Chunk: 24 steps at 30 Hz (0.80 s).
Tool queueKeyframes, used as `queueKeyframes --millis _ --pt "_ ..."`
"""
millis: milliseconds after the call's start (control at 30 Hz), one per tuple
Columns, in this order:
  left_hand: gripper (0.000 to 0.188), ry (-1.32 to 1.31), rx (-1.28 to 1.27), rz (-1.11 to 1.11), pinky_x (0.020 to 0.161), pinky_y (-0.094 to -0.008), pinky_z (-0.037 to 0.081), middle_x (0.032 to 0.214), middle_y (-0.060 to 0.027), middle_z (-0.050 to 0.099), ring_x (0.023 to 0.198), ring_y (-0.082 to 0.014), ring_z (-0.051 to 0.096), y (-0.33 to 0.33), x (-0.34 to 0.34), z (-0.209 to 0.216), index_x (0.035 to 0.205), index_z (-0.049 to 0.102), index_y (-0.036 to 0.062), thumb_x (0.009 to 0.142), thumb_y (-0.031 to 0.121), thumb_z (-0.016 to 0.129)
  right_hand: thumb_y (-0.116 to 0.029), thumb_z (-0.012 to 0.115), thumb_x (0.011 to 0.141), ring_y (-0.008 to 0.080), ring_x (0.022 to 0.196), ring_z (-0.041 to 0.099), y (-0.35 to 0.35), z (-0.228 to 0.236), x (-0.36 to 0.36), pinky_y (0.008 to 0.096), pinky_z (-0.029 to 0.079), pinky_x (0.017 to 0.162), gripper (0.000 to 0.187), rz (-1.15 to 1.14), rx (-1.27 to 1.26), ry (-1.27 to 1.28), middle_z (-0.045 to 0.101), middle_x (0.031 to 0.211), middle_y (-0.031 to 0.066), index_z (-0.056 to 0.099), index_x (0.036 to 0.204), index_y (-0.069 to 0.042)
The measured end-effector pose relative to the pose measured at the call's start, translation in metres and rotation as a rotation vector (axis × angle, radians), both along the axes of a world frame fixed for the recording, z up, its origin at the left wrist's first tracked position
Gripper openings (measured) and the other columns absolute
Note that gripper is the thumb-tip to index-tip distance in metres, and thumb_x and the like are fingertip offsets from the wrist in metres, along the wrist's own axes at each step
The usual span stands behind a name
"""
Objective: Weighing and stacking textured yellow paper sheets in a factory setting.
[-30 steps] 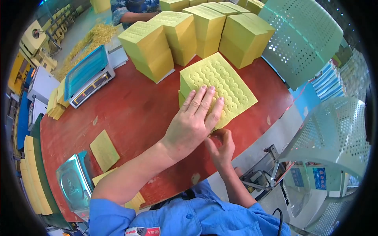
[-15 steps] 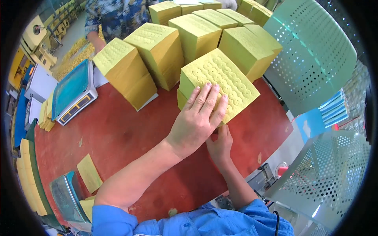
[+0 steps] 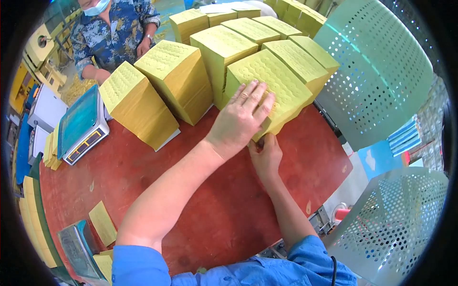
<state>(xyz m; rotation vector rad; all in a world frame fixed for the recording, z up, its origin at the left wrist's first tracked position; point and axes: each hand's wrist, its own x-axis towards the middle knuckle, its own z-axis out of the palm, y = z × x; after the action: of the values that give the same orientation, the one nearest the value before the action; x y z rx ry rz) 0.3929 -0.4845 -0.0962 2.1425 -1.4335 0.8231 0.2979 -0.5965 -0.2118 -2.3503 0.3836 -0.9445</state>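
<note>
A tall stack of yellow paper (image 3: 286,90), its top sheet pressed with wavy rows of marks, stands at the near side of a group of similar stacks. Flat on its top lies my left hand (image 3: 237,119), the fingers stretched out and slightly apart. My right hand (image 3: 267,155) is closed at the stack's lower near corner, thumb and fingers against the paper; part of its grip is hidden. Close behind stand more yellow paper stacks (image 3: 300,62), which the held one seems to touch. To the left are two separate leaning stacks (image 3: 183,90).
A red tabletop (image 3: 210,209) carries everything. At its left edge sit a scale with a teal plate (image 3: 81,114) and a second scale (image 3: 78,245) beside loose yellow sheets (image 3: 102,223). Perforated green chair backs (image 3: 377,71) border the right. Across the table is a person in camouflage (image 3: 114,35).
Both hands have shifted the stack away from me, up against the stacks behind it. The view has moved slightly, and more of the person across the table shows.
</note>
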Motion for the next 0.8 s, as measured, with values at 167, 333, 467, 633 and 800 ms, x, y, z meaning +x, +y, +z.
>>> queueKeyframes --millis 167,333,467,633,800 --pt "0.093 0.008 -0.01 -0.005 0.118 -0.0457 0.038 0.145 -0.0187 0.048 0.138 -0.0372 0.045 0.005 0.008 -0.001 0.142 0.044 0.0043 0.061 0.01 0.089 -0.01 0.078 0.076 0.0364 0.07 0.063 -0.001 0.004 0.002 0.0449 0.052 0.06 0.03 0.016 0.003 0.054 0.06 0.081 0.0156 0.05 0.085 -0.003" --pt "0.07 -0.025 0.063 0.061 0.118 -0.0458 0.037 0.145 -0.0225 0.047 0.138 -0.038 0.044 -0.001 0.009 0.01 0.14 0.046 -0.0011 0.075 0.001 0.073 -0.011 0.078 0.077 0.0369 0.071 0.063 -0.002 0.007 0.004 0.0458 0.052 0.061 0.03 0.028 0.051 0.085 0.061 0.083 0.0156 0.05 0.086 -0.003" --pt "0.058 0.019 0.038 0.056 0.12 -0.0464 0.031 0.145 -0.0267 0.046 0.14 -0.0395 0.042 -0.001 -0.006 0.016 0.14 0.047 -0.0065 0.083 -0.001 0.054 -0.01 0.077 0.08 0.0352 0.075 0.065 0.0 0.003 -0.001 0.0441 0.053 0.066 0.026 0.037 0.138 0.08 0.063 0.087 0.0153 0.053 0.089 -0.003" --pt "0.06 0.057 -0.008 0.13 0.12 -0.0462 0.031 0.147 -0.0296 0.045 0.14 -0.0409 0.041 0.031 -0.041 0.025 0.144 0.043 -0.0101 0.087 0.004 0.053 -0.005 0.073 0.083 0.0283 0.082 0.067 0.018 0.007 -0.031 0.0379 0.054 0.074 0.023 0.154 0.229 0.023 0.064 0.094 0.0146 0.059 0.101 -0.002" --pt "0.054 0.217 -0.052 0.109 0.113 -0.0433 0.041 0.135 -0.0256 0.056 0.13 -0.0373 0.052 0.096 -0.111 0.034 0.134 0.052 -0.0099 0.084 0.008 0.064 0.008 0.067 0.083 0.0221 0.09 0.067 0.089 0.067 -0.078 0.0323 0.055 0.081 0.022 0.288 0.377 -0.139 0.066 0.096 0.0129 0.062 0.103 0.0"
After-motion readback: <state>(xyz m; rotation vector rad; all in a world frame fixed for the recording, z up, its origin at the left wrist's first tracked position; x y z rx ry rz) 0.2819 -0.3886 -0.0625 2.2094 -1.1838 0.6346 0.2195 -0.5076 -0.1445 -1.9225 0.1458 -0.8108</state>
